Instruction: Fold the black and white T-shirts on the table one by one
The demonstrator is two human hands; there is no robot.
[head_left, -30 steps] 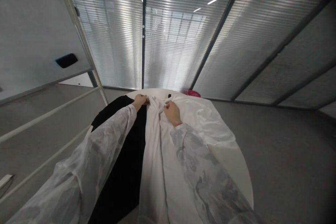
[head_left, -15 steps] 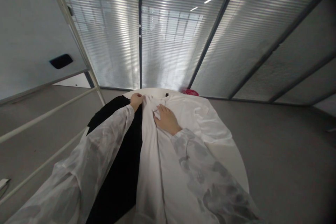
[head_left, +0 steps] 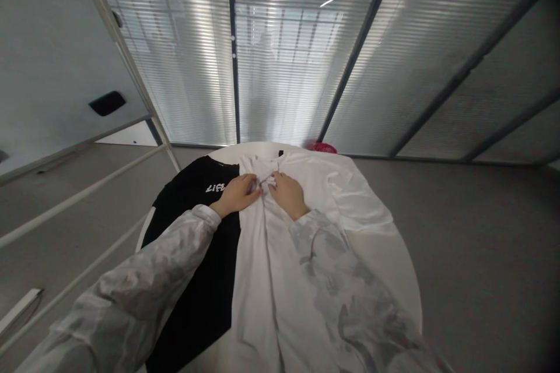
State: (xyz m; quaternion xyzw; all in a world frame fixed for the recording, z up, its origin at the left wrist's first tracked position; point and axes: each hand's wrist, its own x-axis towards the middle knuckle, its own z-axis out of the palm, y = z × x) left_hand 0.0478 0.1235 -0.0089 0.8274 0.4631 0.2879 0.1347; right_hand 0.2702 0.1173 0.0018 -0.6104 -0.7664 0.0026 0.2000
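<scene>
A white shirt lies spread over a round white table, one sleeve out to the right and a lengthwise fold down its middle. Its collar area is at the far end, with a small black tag there. My left hand pinches the shirt's fabric just below the collar. Close beside it, my right hand also pinches the fabric, bunching it up between the two. Under the left forearm lies a black garment with white lettering near its top, partly covered by the white shirt and my sleeve.
The table's rim shows on the right. Behind its far edge sits a pink-red object. A white metal rail frame stands at the left. Ribbed glass panels rise beyond, and grey floor surrounds the table.
My left hand has moved right and nearer from the garment's far left edge to the middle, uncovering lettering on the black garment. My right hand has gone from lying flat to pinching fabric.
</scene>
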